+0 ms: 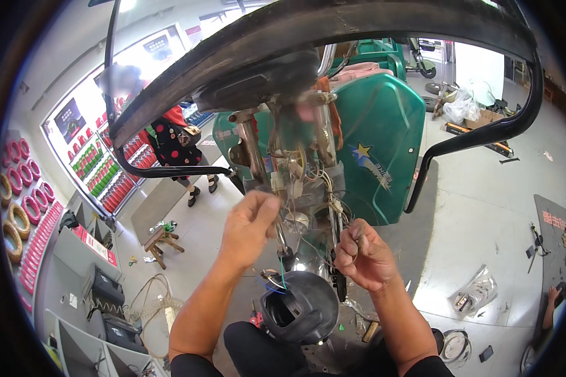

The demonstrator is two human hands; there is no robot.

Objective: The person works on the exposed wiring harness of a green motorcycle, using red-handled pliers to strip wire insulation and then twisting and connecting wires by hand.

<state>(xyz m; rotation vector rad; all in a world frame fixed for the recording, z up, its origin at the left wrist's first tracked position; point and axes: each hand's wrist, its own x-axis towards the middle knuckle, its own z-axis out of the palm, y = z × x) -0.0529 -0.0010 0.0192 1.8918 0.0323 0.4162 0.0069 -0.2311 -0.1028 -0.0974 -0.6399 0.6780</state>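
Observation:
The front of a green tricycle stands before me, its fork tubes [250, 144] bare and a bundle of wires with pale connectors [328, 185] hanging between them. My left hand [250, 223] is raised left of the wiring, thumb and fingers pinched together; what they hold, if anything, I cannot make out. Right of the fork's lower end, my right hand [366, 256] is also closed in a pinch, with its contents too small to name. Below and between my hands sits a black rounded lamp housing [317, 301], its open back showing, with thin blue and green wires [282, 283] by it.
A curved black frame bar [484, 131] arches overhead. Green body panels [383, 138] flank the fork. A wooden stool [162, 245] and a person in a dotted garment [175, 147] are at left. A plastic bag of parts [475, 292] and a cable coil [456, 347] lie right.

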